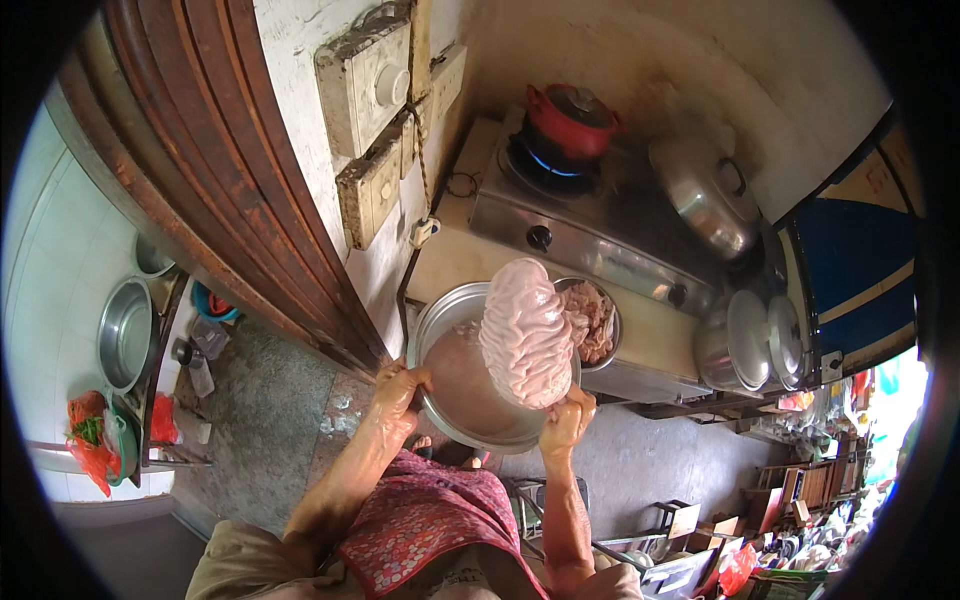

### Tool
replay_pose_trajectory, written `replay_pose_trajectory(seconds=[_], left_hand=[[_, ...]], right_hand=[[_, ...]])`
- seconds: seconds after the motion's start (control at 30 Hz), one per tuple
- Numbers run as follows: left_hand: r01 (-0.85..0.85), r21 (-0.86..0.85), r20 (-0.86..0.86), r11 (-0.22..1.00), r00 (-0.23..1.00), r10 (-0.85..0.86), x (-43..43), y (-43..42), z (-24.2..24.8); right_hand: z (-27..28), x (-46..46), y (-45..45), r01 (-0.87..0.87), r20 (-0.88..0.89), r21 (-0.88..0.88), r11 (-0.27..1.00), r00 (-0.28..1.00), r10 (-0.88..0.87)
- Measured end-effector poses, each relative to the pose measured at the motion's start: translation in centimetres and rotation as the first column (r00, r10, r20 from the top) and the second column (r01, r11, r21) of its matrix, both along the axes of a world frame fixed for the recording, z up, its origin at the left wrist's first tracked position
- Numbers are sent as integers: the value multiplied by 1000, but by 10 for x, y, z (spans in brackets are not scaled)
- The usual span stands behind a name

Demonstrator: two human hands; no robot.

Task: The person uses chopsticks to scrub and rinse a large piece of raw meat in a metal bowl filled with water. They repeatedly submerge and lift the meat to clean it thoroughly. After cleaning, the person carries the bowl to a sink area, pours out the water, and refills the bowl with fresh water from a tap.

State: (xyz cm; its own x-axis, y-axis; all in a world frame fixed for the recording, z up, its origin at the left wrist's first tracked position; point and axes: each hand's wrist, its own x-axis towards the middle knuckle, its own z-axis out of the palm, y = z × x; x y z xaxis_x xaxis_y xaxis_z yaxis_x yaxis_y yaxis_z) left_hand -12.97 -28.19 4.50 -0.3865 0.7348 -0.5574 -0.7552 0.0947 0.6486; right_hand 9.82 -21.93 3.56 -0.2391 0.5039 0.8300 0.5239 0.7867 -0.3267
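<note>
A raw, pale pink animal stomach (523,334), ridged with folds and swollen, is held by its lower end in my right hand (568,424). It spans the right side of a wide aluminium pot (491,445) of cloudy pinkish-brown liquid (469,382). My left hand (399,394) grips that pot at its left rim. Partly behind the stomach, a metal bowl of raw meat pieces (592,319) sits on the counter. The stomach hides part of the bowl and some of the liquid.
Beyond the counter (450,247), a red lidded pot (571,124) sits over a blue flame on the gas stove (592,240). Large lidded aluminium pots (701,199) stand to the right. A rusty brown metal shutter (247,195) bounds the left side.
</note>
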Motion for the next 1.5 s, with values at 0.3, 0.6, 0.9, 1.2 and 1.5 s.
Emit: replay_pose_trajectory(seconds=[0.3,0.6,0.9,1.2,1.5], left_hand=[[-61,-31,-56,998,997,59,8,0,-4],[-107,-34,-89,994,991,104,16,2,-5],[-72,-45,-125,996,990,66,21,-2,-15],[-141,-106,-126,984,984,128,27,-15,-12],[-219,-125,-132,968,970,202,38,-21,-22]], right_hand=[[31,-10,15,-166,-224,-351,922,970,90],[-17,34,29,-142,-60,-268,953,990,130],[-43,104,82,0,-124,-288,958,992,-37],[-50,122,122,131,-193,-659,740,922,-335],[-104,128,135,331,105,-553,764,938,-331]])
